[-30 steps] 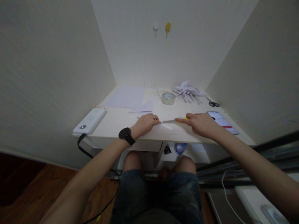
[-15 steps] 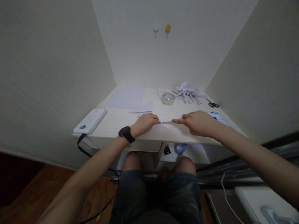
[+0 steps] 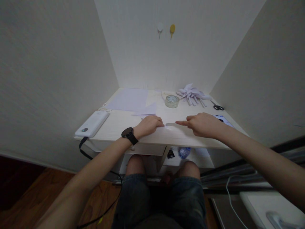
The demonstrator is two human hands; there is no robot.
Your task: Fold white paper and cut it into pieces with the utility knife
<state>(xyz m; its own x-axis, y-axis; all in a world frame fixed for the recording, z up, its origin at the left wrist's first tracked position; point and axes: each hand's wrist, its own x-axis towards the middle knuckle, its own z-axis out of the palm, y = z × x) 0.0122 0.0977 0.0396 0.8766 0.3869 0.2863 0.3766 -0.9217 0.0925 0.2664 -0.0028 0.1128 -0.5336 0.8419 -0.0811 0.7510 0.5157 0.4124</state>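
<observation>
A thin, narrow greyish strip (image 3: 170,124) runs between my two hands, low over the desktop; I cannot tell whether it is clear tape or paper. My left hand (image 3: 149,124), with a black watch on the wrist, pinches its left end. At its right end is my right hand (image 3: 199,125), index finger stretched along it and the other fingers curled; the exact hold there is hard to see. Just beyond my left hand lies a folded white paper (image 3: 147,110). A roll of clear tape (image 3: 172,101) sits farther back.
White paper sheets (image 3: 130,98) lie at the back left, paper pinwheels (image 3: 192,93) at the back right. Black-handled scissors (image 3: 218,107) and a phone (image 3: 221,119) are on the right. A white device (image 3: 92,124) with a black cable occupies the left edge. Walls enclose the desk (image 3: 114,128).
Both hands keep nearly the same places, with the strip still between them. The whole view has shifted very slightly.
</observation>
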